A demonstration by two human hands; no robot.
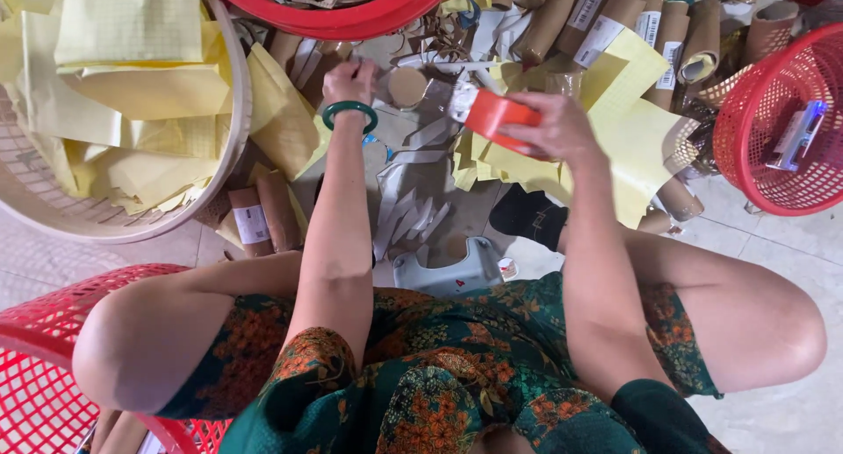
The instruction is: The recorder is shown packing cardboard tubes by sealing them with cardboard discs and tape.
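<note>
The right hand (553, 125) has its fingers closed round an orange roll (496, 120) of what looks like tape, held up above the floor with its open side turned leftward. The left hand (349, 81), a green bangle (349, 113) on its wrist, has its fingers pinched shut near a round brown disc (407, 87). Whether they hold a strip end or a scrap I cannot tell. The two hands are near each other but apart, the disc lying between them on the floor.

Judging by this, the step in hand is drawing or setting something from the roll. The next move seems to call for the right hand to keep the roll steady while the left keeps its pinch tight.

Around them lies a litter of yellow sheets (632, 138) and pale strips (404, 217) on the floor (773, 243). Cardboard tubes (615, 19) are heaped beyond the hands. A woven tray (230, 138) of yellow paper sits on the left, a red basket (773, 129) on the right, a red rim (342, 19) at the top. A grey tool (443, 270) rests by the knees.
</note>
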